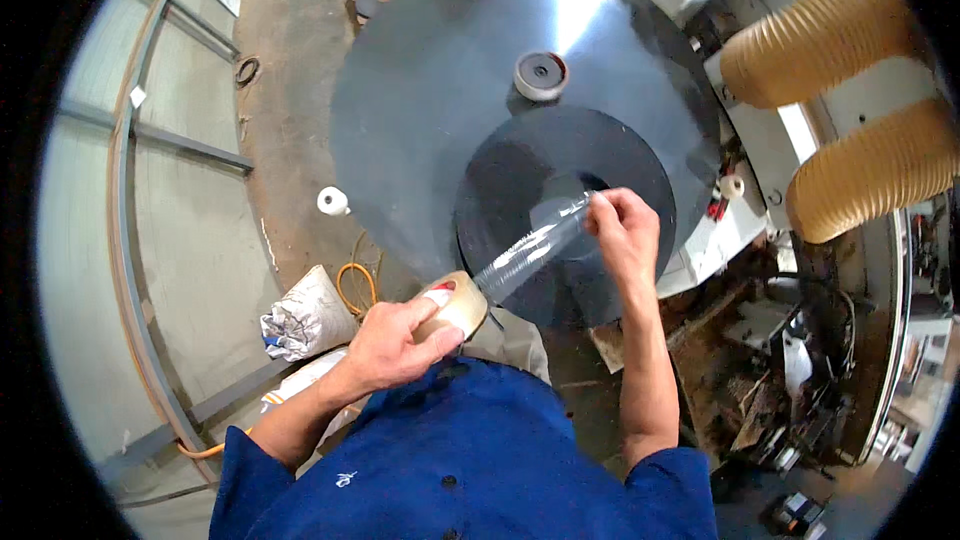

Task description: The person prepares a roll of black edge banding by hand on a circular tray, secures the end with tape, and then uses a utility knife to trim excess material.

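Beside the black disc [520, 155], my left hand [400, 342] is clamped on the packing-tape roll [471, 306], partly hiding it, and over this disc my right hand [628, 232] pinches the clear tape strip [535, 252], its end hidden by the fingers.

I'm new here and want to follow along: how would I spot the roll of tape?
Find the large round grey surface, then the smaller black disc overlapping its near side. By that disc's lower-left edge, the left hand grips the pale yellowish tape roll. Unlike the dark-centred round piece on the grey surface, it has a clear strip drawn out to the right hand.
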`<state>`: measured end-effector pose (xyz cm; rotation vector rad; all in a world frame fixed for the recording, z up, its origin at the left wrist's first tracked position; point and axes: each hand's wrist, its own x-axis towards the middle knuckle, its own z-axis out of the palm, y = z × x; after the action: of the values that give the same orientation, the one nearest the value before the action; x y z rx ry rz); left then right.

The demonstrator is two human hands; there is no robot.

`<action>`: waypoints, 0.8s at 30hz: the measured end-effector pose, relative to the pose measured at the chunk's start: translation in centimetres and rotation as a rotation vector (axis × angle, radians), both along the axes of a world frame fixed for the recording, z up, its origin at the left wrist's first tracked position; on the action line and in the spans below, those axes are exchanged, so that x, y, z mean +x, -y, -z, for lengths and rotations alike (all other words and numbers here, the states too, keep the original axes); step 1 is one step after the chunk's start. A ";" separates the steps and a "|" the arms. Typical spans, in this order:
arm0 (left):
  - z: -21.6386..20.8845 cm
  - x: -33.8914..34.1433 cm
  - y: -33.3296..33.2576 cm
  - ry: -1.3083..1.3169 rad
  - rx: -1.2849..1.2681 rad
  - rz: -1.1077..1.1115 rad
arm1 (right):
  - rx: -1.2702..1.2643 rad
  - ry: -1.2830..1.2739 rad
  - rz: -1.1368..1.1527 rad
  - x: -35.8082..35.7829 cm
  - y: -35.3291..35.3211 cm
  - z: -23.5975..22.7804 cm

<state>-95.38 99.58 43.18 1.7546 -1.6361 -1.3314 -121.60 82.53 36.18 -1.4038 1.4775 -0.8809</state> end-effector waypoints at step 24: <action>0.8 -3.4 1.0 0.076 0.324 -0.027 | -0.680 -0.567 -0.618 -1.4 0.0 5.6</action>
<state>-98.78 98.59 42.39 2.0240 -1.4933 -1.6079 -122.98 82.55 30.56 -2.6010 1.0095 -0.6189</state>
